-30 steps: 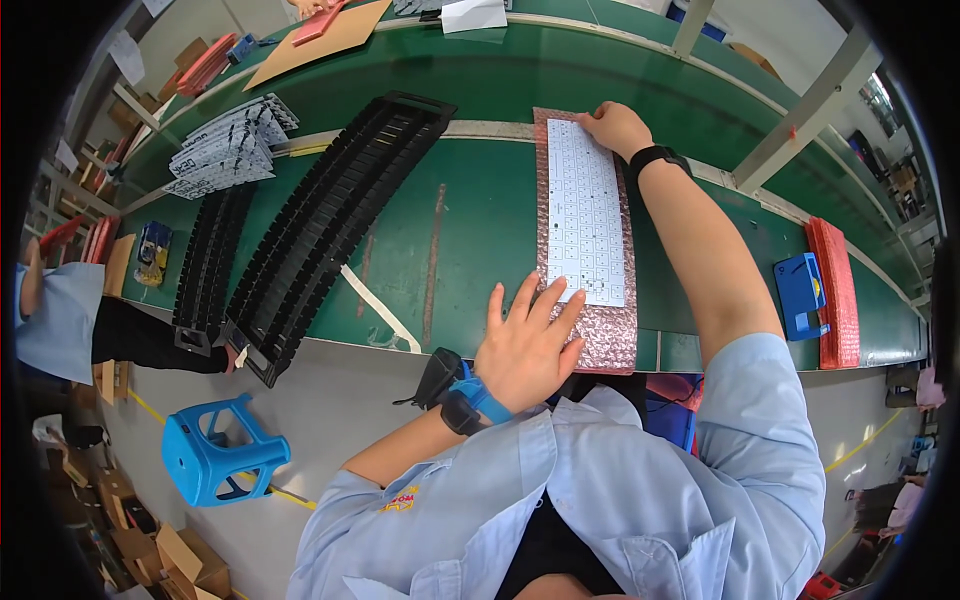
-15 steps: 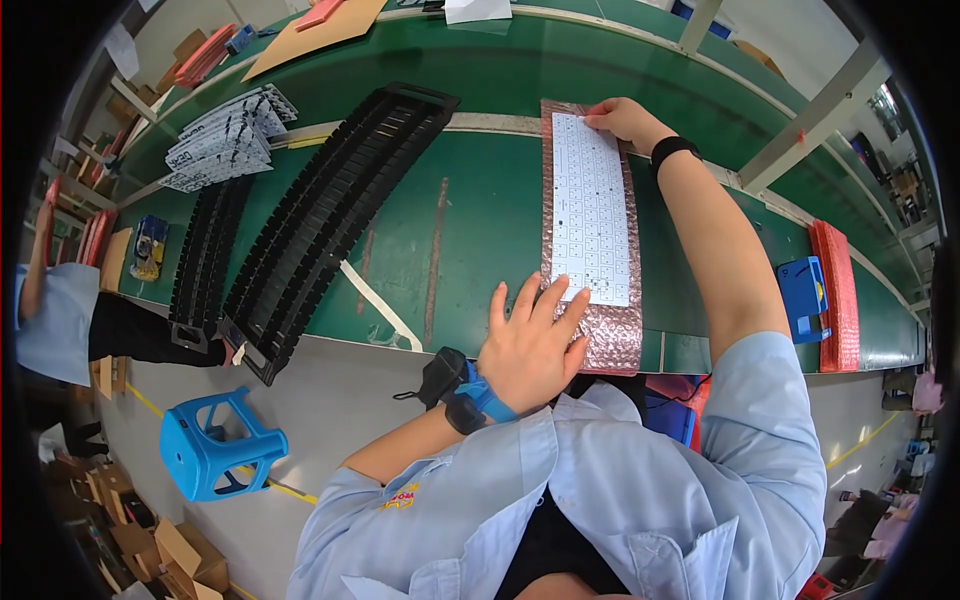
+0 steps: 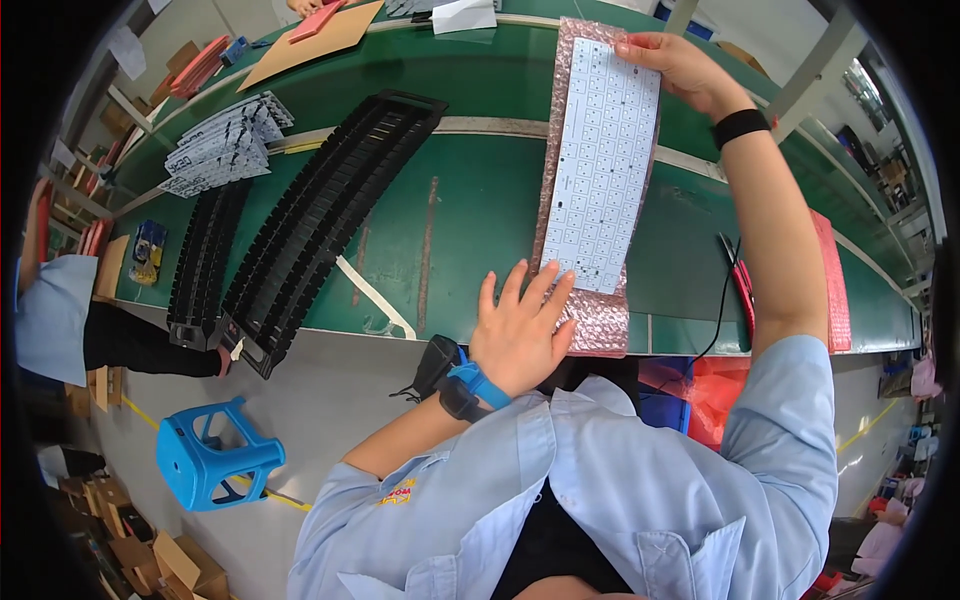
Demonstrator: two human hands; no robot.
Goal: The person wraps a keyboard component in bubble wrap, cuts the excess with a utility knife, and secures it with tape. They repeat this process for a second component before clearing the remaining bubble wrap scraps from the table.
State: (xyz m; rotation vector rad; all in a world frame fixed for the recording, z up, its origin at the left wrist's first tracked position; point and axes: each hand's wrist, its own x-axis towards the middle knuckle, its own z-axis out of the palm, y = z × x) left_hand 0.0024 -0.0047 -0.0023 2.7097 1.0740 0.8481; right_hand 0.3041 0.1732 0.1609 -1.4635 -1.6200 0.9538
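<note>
A long white keyboard circuit board (image 3: 602, 165) lies along a pink bubble-wrap sheet (image 3: 600, 325). Its far end is lifted off the bench together with the wrap. My right hand (image 3: 690, 72) pinches the board's far right corner, thumb and fingers closed; whether the wrap is also in that pinch, I cannot tell. At the near end, my left hand (image 3: 518, 330) lies flat with fingers spread. Its fingertips touch the board's near left corner, and the palm is beside the wrap.
To the left on the green bench (image 3: 480, 220) stand a long black slotted rack (image 3: 330, 210) and a smaller black rack (image 3: 205, 250) under folded white printed sheets (image 3: 225, 145). A red-handled tool (image 3: 742, 285) and black cable lie right. A blue stool (image 3: 215, 455) stands on the floor.
My right hand has moved up and away, raising the far end of the board and wrap. My left hand stays at the near end. The right forearm has swung right.
</note>
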